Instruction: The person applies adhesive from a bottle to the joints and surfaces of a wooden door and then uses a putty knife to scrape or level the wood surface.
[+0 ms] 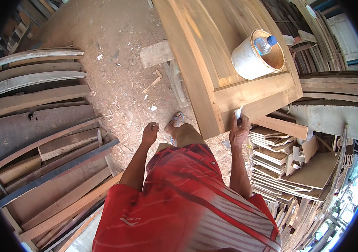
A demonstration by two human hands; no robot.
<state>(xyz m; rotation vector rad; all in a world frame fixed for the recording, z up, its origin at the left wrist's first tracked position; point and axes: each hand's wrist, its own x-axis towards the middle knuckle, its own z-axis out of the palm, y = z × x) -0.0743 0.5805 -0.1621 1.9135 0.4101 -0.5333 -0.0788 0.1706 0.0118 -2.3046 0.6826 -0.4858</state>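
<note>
My right hand (pixel 239 128) is closed around a small white piece, perhaps folded cloth or paper (pixel 238 112), whose kind I cannot make out for sure. It is at the near end of a wooden panel door (pixel 250 93), the white piece close to the bottom rail. On the door stands a white bucket (pixel 246 61) with a stained rim. A clear plastic bottle with a blue cap (pixel 264 45) leans inside it. My left hand (pixel 150 132) hangs over the floor, left of the door, its fingers curled in and nothing visible in them.
Curved boards and planks (pixel 36 84) are stacked along the left. Thin wooden sheets (pixel 271 155) are piled at the right, below the door's corner. A wooden support (pixel 174 80) stands beside the door. Wood chips litter the dirt floor (pixel 120 84).
</note>
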